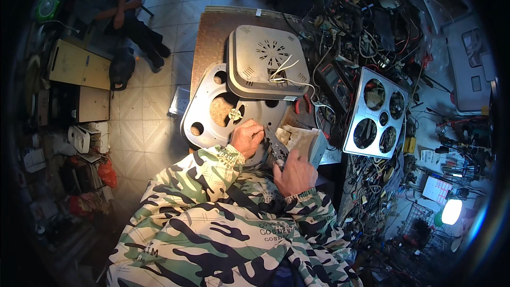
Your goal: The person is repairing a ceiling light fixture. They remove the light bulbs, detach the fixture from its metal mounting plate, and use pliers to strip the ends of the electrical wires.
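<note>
While pale floor tiles point(159, 101) spread beside the brown workbench point(212, 32), a grey holed panel point(204, 111) lies on it. On that panel, the left hand point(245, 137) pinches a small part; beside the panel the right hand point(294, 172) grips pliers point(276, 143).

The right hand point(295, 172) covers the grip of the pliers point(276, 144); what their tip bears on is too small to tell. The left hand point(246, 136) hides its own fingertips. The grey cover point(265, 61) conceals part of the plate point(204, 111). The wire tangle point(372, 26) cannot be resolved. The seated person point(114, 5) is cut by the rim.
</note>
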The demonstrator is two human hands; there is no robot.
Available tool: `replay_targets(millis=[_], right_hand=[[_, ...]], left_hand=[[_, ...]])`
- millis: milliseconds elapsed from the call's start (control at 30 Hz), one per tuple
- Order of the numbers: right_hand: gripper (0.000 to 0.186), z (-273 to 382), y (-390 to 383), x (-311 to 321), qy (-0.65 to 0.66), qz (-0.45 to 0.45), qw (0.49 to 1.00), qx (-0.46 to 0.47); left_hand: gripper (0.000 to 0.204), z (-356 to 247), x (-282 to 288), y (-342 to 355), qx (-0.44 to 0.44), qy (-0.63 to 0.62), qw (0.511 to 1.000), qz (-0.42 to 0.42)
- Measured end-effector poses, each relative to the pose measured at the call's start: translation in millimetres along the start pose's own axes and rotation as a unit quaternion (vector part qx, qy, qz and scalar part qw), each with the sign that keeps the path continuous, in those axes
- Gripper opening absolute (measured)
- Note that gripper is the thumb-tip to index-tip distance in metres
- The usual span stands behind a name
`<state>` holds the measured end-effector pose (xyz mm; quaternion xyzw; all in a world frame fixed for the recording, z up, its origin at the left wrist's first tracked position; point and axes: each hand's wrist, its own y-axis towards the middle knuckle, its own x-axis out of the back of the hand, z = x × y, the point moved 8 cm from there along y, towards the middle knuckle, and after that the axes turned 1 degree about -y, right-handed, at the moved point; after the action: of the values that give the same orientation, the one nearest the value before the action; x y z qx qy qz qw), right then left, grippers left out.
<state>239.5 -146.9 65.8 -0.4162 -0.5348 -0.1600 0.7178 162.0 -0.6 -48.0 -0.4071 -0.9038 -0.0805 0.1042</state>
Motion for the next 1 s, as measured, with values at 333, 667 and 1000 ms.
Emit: replay_targets(millis=[333, 667, 1000], right_hand=[[0.049, 0.7, 2.9, -7.1, -0.011, 0.007, 1.0, -0.003], [0.052, 2.5, 4.7, -6.0, -0.031, 0.023, 0.999, -0.001], [0.05, 1.9, 8.2, -14.5, -0.036, 0.046, 0.998, -0.001]], left_hand=[[0.01, -1.2, 0.6, 2.8, 0.0, -0.006, 1.0, -0.005], [0.011, 2.8, -1.9, 3.2, 0.016, -0.013, 1.0, 0.007], [0.011, 3.4, -0.7, 3.8, 0.019, -0.006, 1.0, 0.007]])
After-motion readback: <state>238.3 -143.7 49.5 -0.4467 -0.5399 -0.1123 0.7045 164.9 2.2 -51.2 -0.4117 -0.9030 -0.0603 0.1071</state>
